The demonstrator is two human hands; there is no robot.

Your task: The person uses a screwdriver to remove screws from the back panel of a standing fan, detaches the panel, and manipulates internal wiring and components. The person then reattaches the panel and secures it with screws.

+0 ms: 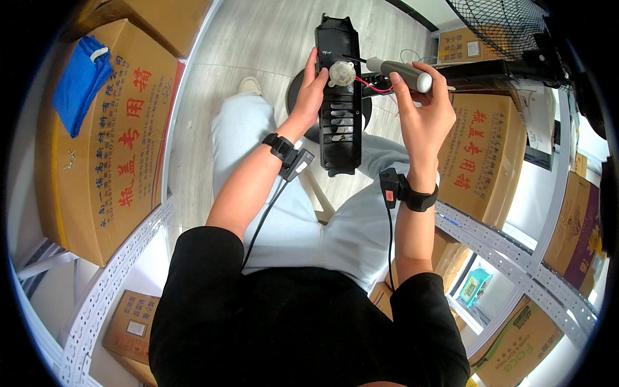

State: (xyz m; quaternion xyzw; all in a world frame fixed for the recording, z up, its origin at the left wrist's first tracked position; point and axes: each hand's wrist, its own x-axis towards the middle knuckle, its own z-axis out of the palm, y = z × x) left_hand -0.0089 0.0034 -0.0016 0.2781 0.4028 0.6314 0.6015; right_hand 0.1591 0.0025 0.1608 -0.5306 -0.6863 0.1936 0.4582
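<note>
My left hand (311, 90) grips the left side of a long black plastic housing (341, 145), held upright along the view above my lap. A clear, round plastic part (342, 74) with red wires (367, 84) sits on its upper half. My right hand (425, 103) is wrapped round a grey-handled screwdriver (403, 72); its thin shaft points left to the housing just above the round part. Whether the tip touches it is too small to tell.
Cardboard boxes (103, 174) fill metal shelving (122, 290) on both sides, with a blue cloth (80, 87) on the left box. A black stand base (298, 97) rests on the floor behind the housing. A black mesh basket (500, 26) is at upper right.
</note>
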